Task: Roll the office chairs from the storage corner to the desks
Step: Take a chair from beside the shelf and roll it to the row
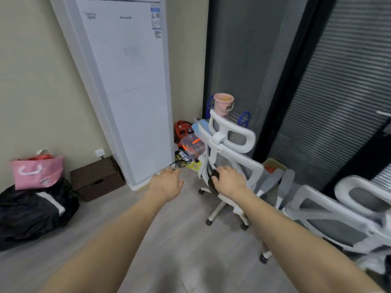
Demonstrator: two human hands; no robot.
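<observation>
floor (179,240) grey wood | left hand (167,183) fingers spread | right hand (229,179) grips chair (230,153)

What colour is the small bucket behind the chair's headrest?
Pink; the bucket shows clearly in the head view.

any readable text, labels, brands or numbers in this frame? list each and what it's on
Nothing legible.
Standing air conditioner: small logo marks near its top, blurred.
Its blue-and-white label: print too small to read.
Pink bag: white markings, smeared; cannot tell if they are text.
</observation>
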